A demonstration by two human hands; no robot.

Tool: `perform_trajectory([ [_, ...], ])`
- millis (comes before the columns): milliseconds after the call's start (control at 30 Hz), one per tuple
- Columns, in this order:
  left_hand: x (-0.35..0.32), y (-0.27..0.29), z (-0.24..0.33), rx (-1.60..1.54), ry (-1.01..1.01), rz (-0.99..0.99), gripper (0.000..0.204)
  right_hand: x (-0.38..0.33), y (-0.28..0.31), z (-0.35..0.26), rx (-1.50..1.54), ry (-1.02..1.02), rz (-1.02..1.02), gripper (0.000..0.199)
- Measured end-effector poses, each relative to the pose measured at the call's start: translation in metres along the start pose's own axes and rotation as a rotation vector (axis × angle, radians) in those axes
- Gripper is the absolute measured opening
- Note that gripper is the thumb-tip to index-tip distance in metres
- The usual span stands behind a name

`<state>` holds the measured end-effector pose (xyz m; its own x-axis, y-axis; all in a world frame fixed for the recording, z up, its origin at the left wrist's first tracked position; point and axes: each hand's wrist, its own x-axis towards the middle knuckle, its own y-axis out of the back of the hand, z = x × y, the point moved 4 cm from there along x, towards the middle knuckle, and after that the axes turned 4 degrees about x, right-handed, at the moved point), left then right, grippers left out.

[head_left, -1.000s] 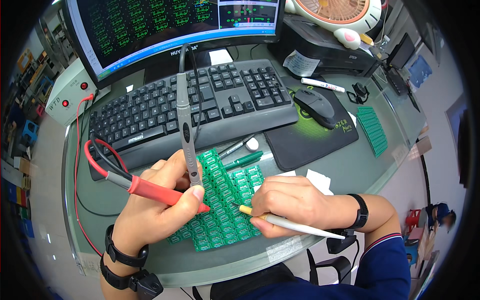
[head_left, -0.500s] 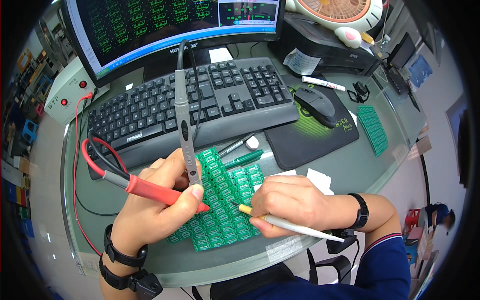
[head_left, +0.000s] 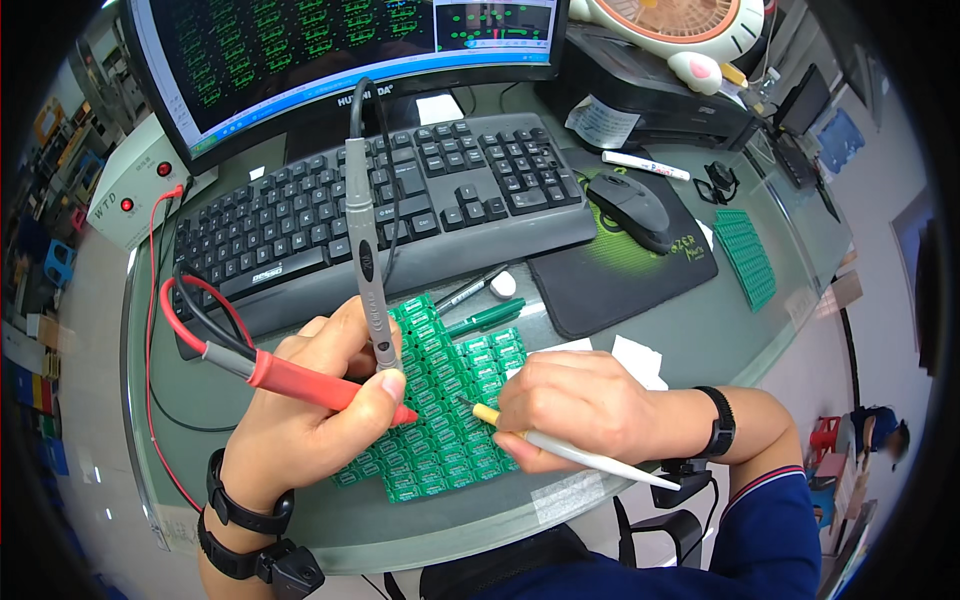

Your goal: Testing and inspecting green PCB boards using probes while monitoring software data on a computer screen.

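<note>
My left hand (head_left: 310,410) is closed around two test probes, a red probe (head_left: 305,382) slanting down to the right and a grey probe (head_left: 366,255) held nearly upright. The red tip meets a panel of small green circuit boards (head_left: 430,440) on the glass desk. My right hand (head_left: 575,410) pinches a white pen-like tool (head_left: 590,453) with a yellow collar. Its thin dark tip points left, at or just above the panel; contact is hard to tell. The grey probe's tip is hidden by my left fingers, and both hands cover parts of the boards.
Behind the panel lie a green marker (head_left: 487,318) and a keyboard (head_left: 390,205). A mouse (head_left: 630,210) rests on a dark pad (head_left: 600,290); another green panel (head_left: 745,262) lies far right. A monitor (head_left: 330,70), printer (head_left: 650,100) and white box (head_left: 140,185) stand behind; the red lead passes left.
The grey probe's upper end has tilted slightly left. The white tool and my right hand have shifted a little to the left. The green panel stays in place.
</note>
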<state>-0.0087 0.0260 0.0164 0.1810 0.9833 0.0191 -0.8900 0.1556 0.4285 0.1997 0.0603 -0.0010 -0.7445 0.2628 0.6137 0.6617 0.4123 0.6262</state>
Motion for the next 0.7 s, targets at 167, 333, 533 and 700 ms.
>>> perform_trajectory([
  [167, 0.000, -0.001, 0.001, 0.004, -0.074, 0.009, 0.032, 0.021, 0.011, 0.007, 0.129, -0.132, 0.031, 0.022],
  [333, -0.006, 0.000, -0.003, 0.063, -0.037, 0.027, 0.035, 0.063, 0.012, 0.019, 0.447, -0.421, -0.037, 0.032],
  [533, -0.008, 0.001, -0.002, 0.155, -0.027, 0.049, 0.029, 0.090, 0.002, 0.020, 0.360, -0.307, -0.031, 0.024],
  [700, -0.004, 0.000, 0.001, 0.120, -0.137, 0.045, 0.027, 0.044, 0.026, 0.027, 0.516, -0.560, 0.098, 0.022],
])
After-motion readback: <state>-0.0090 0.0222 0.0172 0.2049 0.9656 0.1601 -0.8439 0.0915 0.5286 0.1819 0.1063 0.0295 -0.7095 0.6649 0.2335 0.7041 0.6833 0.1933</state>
